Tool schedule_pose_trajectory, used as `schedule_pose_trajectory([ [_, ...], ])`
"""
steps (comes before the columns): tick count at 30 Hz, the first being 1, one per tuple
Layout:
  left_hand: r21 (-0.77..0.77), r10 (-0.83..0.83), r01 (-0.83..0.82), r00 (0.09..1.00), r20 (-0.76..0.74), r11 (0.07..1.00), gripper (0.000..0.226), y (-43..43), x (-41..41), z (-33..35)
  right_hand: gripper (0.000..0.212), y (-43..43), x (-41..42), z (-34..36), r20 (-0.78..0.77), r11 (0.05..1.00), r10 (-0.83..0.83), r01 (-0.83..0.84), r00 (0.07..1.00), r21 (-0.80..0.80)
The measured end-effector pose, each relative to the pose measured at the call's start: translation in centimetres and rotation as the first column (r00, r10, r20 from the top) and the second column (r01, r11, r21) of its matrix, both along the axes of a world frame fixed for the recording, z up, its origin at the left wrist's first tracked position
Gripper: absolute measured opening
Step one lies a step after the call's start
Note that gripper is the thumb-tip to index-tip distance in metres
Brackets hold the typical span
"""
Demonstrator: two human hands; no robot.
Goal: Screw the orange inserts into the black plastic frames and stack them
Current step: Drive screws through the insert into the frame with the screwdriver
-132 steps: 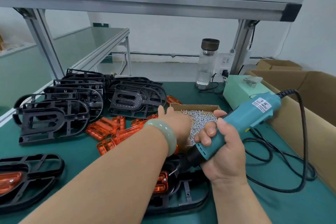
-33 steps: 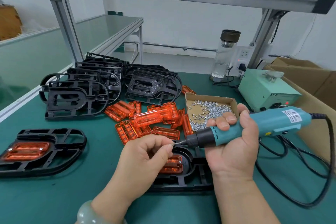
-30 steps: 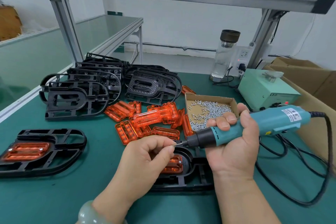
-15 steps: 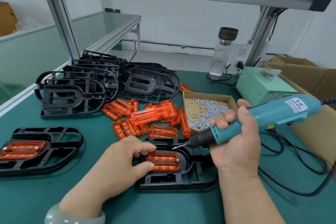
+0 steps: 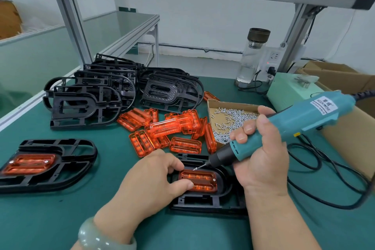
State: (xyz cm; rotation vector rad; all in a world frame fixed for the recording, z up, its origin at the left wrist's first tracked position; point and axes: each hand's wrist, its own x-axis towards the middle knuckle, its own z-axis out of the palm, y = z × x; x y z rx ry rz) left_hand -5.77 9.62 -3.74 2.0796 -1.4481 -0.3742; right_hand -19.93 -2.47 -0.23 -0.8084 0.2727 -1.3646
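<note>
Right there, near the middle of the front edge of the surface, lies the black frame, flat, with an orange insert seated in its oval opening. The insert is translucent and ribbed, and a small silver screw head shows at its right end. The left hand, with a pale bracelet on its wrist, pinches the insert's left end between curled forefinger and thumb. The right hand is wrapped round a teal electric screwdriver, which slants down to the left; its bit tip sits just at the insert's upper left corner.

Toward the left edge lies a second frame with its orange insert already screwed in at both ends. A heap of empty black frames fills the back left of the surface. Loose orange inserts are scattered in the middle, some lying on top of others.

Just right of them a shallow cardboard tray holds a spread of small silver screws. A large open cardboard box stands along the right edge; what is in it I cannot tell.

The surface is a dark green mat. At its back edge stand a glass bottle with a dark cap and a pale green power box. A black cable loops over the mat near the right edge. Aluminium posts carry a shelf overhead, and the walls are white.
</note>
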Motion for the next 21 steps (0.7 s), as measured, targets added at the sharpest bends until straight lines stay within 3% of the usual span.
schedule_pose_trajectory([
  [7,0.09,-0.129,0.144,0.979,-0.158,0.985,0.035,0.8,1.6,0.2,0.011,0.4,0.3,0.1,-0.032,0.998,0.045,-0.046,0.998,-0.041],
  [21,0.001,-0.129,0.131,0.979,-0.16,0.991,0.032,0.6,1.4,-0.1,0.013,1.5,1.7,0.3,-0.12,0.987,0.106,-0.12,0.987,-0.11],
])
